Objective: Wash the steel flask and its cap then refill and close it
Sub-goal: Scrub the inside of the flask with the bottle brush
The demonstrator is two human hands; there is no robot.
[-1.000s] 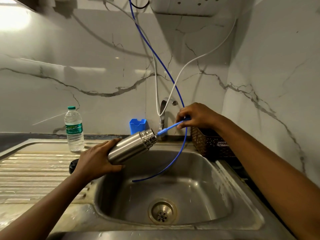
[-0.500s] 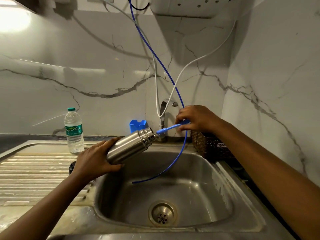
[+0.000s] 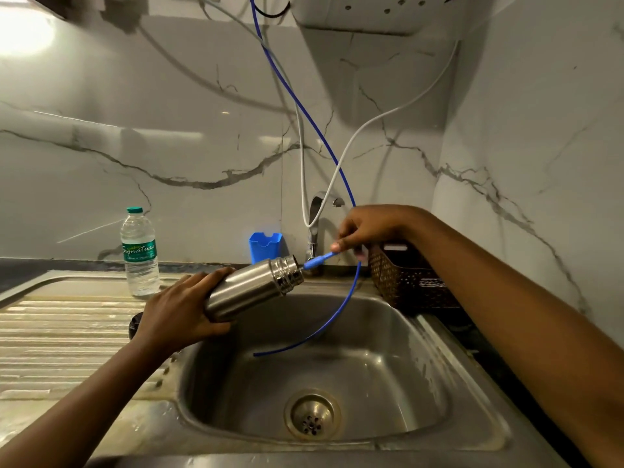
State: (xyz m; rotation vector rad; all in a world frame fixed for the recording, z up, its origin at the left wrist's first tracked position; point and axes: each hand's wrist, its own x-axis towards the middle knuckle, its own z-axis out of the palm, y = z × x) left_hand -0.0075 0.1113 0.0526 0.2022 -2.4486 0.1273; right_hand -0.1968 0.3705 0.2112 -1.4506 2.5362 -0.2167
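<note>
The steel flask [image 3: 251, 288] is uncapped and tilted over the sink [image 3: 466, 376], its mouth pointing up and right toward the tap [image 3: 315, 228]. My left hand [image 3: 179, 312] grips the flask's lower body. My right hand [image 3: 368, 229] pinches the handle of a blue brush [image 3: 319, 260], whose front end is pushed into the flask's mouth. A dark round object [image 3: 135, 327], possibly the cap, lies on the drainboard, mostly hidden behind my left wrist.
A plastic water bottle [image 3: 139, 253] stands on the drainboard [image 3: 54, 329] at the left. A blue holder [image 3: 265, 246] sits by the wall, a brown basket [image 3: 410, 278] at the right. A thin blue tube [image 3: 341, 309] and a white tube [image 3: 358, 130] hang over the basin; the drain [image 3: 312, 415] is below.
The brush has gone further into the flask's mouth, and my right hand has moved closer to the flask. My left hand and the flask have barely shifted.
</note>
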